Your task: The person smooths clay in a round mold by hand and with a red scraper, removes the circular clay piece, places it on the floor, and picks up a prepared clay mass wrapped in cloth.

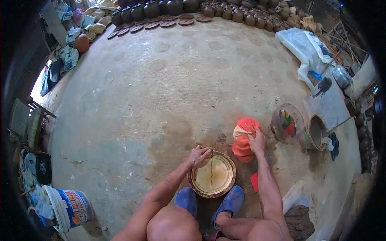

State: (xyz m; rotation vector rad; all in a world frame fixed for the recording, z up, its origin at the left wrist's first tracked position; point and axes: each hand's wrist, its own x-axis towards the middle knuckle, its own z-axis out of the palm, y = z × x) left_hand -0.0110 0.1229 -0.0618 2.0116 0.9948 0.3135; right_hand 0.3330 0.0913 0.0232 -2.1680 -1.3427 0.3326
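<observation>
Between my blue shoes (233, 201) sits a shallow round basin (223, 175), cream inside with a rough brown rim. A thin dark line crosses it from far to near; I cannot tell whether it is a cord or a crack. My left hand (200, 156) is closed at the basin's far-left rim, its fingertips beside the line's far end. To the right, my right hand (257, 142) pinches the top of a red and cream cloth bundle (243, 148) on the floor. Whatever the cloth wraps is hidden. A small red piece (254, 182) lies near my right forearm.
Right of the bundle stand a translucent tub (277, 124) and an open round pot (316, 131) beside a grey board (327, 102). A sack of dark clay (299, 221) lies lower right, a white bucket (72, 209) lower left. Round lids (168, 24) and dark pots line the far side.
</observation>
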